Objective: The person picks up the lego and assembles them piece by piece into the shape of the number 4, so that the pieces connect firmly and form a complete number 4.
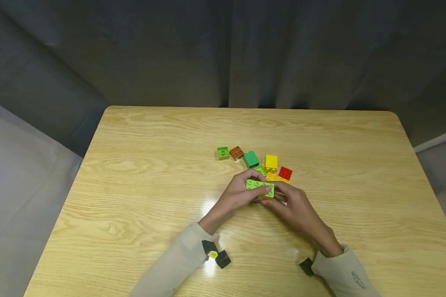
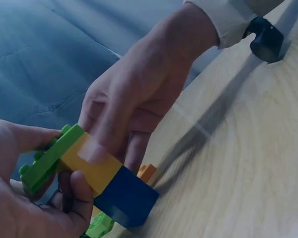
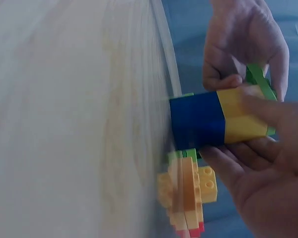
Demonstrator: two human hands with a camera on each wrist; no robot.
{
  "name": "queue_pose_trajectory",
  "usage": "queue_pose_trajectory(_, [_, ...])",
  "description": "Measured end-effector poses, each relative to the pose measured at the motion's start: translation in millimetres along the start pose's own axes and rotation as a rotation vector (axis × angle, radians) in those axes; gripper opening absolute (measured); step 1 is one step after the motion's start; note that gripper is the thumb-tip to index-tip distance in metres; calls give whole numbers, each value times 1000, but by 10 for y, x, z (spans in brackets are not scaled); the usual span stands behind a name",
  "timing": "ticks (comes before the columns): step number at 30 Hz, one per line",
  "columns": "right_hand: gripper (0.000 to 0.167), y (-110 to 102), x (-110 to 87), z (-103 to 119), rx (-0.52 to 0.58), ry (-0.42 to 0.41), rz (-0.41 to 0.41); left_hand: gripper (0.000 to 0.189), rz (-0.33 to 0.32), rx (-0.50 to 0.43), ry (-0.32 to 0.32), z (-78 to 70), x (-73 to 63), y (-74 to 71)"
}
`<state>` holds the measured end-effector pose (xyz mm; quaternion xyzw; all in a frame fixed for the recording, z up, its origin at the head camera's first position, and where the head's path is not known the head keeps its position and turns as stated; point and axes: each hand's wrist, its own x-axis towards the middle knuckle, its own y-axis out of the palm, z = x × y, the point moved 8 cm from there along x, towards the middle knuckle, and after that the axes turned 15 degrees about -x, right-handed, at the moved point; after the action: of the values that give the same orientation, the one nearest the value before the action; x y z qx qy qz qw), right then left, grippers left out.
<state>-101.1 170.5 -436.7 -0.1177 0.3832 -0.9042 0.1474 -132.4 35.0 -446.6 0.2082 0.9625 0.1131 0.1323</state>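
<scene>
A stack of toy building bricks is held between both hands above the table. Its top piece is a long light green brick [image 1: 253,184], with a yellow brick [image 2: 82,163] under it and a blue brick [image 2: 128,197] at the bottom. My left hand [image 1: 237,193] grips the green brick, thumb on its studs and fingers beneath. My right hand [image 1: 301,208] holds the yellow brick between thumb and fingers, as the right wrist view shows; its fingers also reach the blue brick. Just beyond the hands lie a yellow long brick [image 1: 278,177] and another light green brick [image 1: 260,170], partly hidden.
Farther back on the wooden table [image 1: 141,173] lie a green brick [image 1: 223,153], a brown brick [image 1: 236,152], a dark green brick [image 1: 250,159], a tall yellow brick [image 1: 271,162] and a red brick [image 1: 285,173]. Dark curtains [image 1: 171,53] hang behind the table.
</scene>
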Motion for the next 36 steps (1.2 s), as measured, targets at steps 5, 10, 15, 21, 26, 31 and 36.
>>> queue_pose_trajectory(5, [38, 32, -10, -43, 100, 73, 103, 24, -22, -37, 9, 26, -8, 2])
queue_pose_trajectory(10, [34, 53, 2, -80, 78, 97, 101, 22, -4, -65, 21, 45, -30, 2])
queue_pose_trajectory(15, [33, 45, 11, -76, 73, 93, 85, 24, 21, 36, 54, 41, -55, -15])
queue_pose_trajectory(21, [31, 28, -17, -83, 69, 82, 84, 33, 67, 232, 171, -33, -106, -82])
queue_pose_trajectory(26, [32, 25, -22, -110, 86, 95, 87, 48, 114, 214, 216, -8, -119, -108])
queue_pose_trajectory(31, [34, 41, -11, -119, 124, 99, 94, 49, 110, 280, 281, 3, -117, -102])
queue_pose_trajectory(36, [35, 37, -17, -116, 116, 102, 92, 44, 95, 353, 358, -51, -110, -89])
